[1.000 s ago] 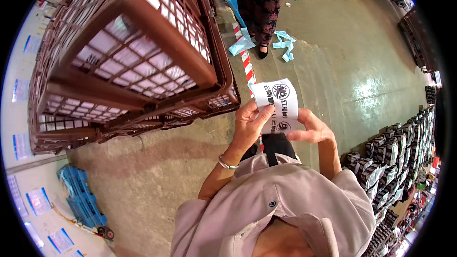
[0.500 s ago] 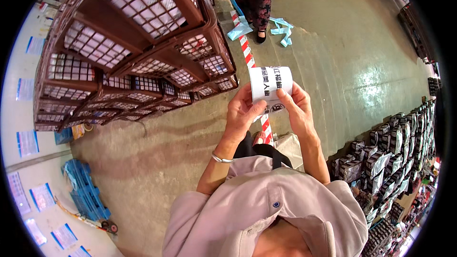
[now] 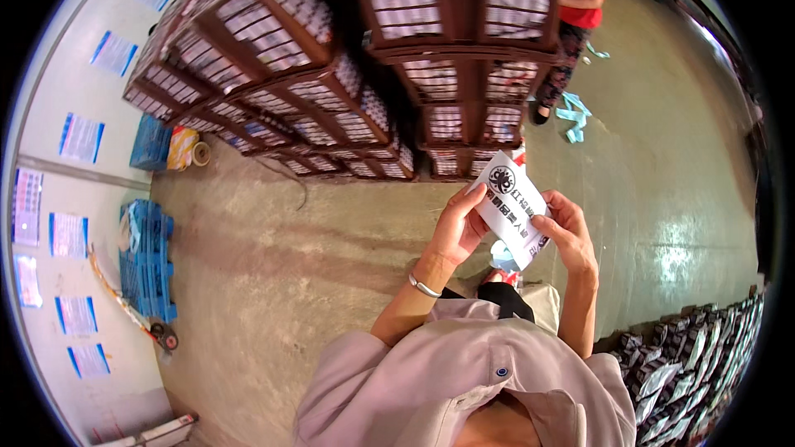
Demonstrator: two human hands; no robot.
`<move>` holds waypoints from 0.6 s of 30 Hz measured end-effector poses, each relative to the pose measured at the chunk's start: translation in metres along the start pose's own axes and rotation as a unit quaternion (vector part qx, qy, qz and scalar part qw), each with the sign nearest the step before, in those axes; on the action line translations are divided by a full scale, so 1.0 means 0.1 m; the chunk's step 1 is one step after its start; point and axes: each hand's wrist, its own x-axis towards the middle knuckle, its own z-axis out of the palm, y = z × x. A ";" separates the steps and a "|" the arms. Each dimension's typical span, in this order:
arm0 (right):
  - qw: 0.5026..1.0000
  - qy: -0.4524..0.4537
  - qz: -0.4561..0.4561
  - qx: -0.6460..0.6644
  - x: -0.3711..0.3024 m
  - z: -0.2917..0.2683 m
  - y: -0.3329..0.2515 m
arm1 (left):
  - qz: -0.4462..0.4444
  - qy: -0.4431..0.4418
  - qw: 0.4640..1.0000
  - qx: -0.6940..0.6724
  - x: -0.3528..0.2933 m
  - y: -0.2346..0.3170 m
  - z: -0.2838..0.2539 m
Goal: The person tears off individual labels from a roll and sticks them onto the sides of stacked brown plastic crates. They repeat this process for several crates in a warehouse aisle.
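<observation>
A white strip of label-like material (image 3: 512, 203), printed in black with a round logo, is stretched at a slant between my hands in front of my body. My left hand (image 3: 460, 222) pinches its left edge, thumb on top. At the lower right, my right hand (image 3: 570, 233) grips the other edge between thumb and bent fingers. Its far end curls slightly, and I cannot tell whether it is one sheet or part of a roll. A silver bangle (image 3: 425, 285) sits on my left wrist.
Tall stacks of brown plastic crates (image 3: 460, 52) stand ahead. A person in a red top (image 3: 585, 0) stands beside them. Light-blue strips (image 3: 573, 118) lie on the floor. Blue pallets (image 3: 145, 261) line the left wall; many dark packages (image 3: 696, 364) stand at right.
The view has swung left, bringing more crates into sight. The printed strip has turned from level and curved to slanted and flatter; both hands still hold it.
</observation>
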 end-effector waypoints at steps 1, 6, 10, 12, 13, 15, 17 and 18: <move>1.000 0.000 -0.002 0.017 0.05 0.17 0.01 | 0.017 -0.001 1.000 0.022 -0.09 0.13 -0.18; 0.994 -0.043 0.001 -0.096 0.38 0.90 0.12 | 0.071 0.030 0.990 0.116 -0.61 0.84 -0.75; 0.980 -0.114 0.022 -0.162 0.57 1.51 -0.08 | 0.122 0.045 0.990 0.055 -1.03 1.26 -1.09; 0.975 -0.137 0.023 -0.173 0.59 1.70 -0.09 | 0.127 0.031 0.989 0.070 -1.21 1.39 -1.21; 0.972 -0.153 0.009 -0.180 0.63 1.75 -0.10 | 0.135 0.022 0.987 0.082 -1.28 1.45 -1.22; 0.965 -0.188 0.009 -0.182 0.65 1.85 -0.10 | 0.143 0.036 0.985 0.091 -1.42 1.50 -1.25; 0.961 -0.218 0.036 -0.163 0.65 1.89 -0.03 | 0.148 0.045 0.984 0.092 -1.50 1.52 -1.32; 0.954 -0.226 0.035 -0.191 0.69 1.89 0.03 | 0.156 0.064 0.979 0.115 -1.55 1.51 -1.30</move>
